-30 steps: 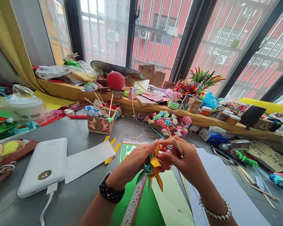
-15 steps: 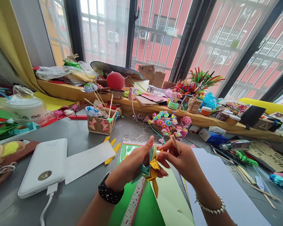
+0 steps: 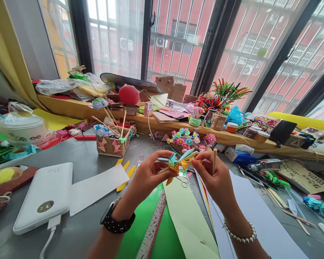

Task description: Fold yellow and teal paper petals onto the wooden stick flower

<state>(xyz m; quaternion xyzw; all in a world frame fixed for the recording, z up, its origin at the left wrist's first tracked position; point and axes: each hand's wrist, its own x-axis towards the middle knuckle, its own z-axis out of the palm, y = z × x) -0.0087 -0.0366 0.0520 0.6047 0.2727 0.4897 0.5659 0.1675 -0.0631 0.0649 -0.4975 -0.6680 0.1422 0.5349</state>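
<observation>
Between thumb and fingers, my left hand [image 3: 147, 176] grips a folded paper flower [image 3: 174, 166] with yellow and teal petals. From the other side my right hand [image 3: 214, 180] pinches the flower's pale yellow tip, its fingers closed. A thin wooden stick [image 3: 215, 160] stands upright, tucked in the same hand. Below the flower lie small scissors [image 3: 184, 183] and a strip of pale green paper [image 3: 185, 216]. A patterned ruler [image 3: 152, 225] rests on a bright green sheet [image 3: 133, 219] under my left forearm. Fingers partly hide the flower's middle.
To the left are a white power bank [image 3: 51, 180] with its cable, a white paper strip [image 3: 99, 189] and yellow paper pieces [image 3: 122, 185]. A cardboard box [image 3: 112, 146] holds sticks. White sheets [image 3: 259, 212] lie right; a cluttered ledge [image 3: 156, 126] runs behind.
Both hands have lifted slightly and drawn apart. The flower has turned from hanging downward to lying sideways between them. The stick now points straight up, and the scissors have come into sight.
</observation>
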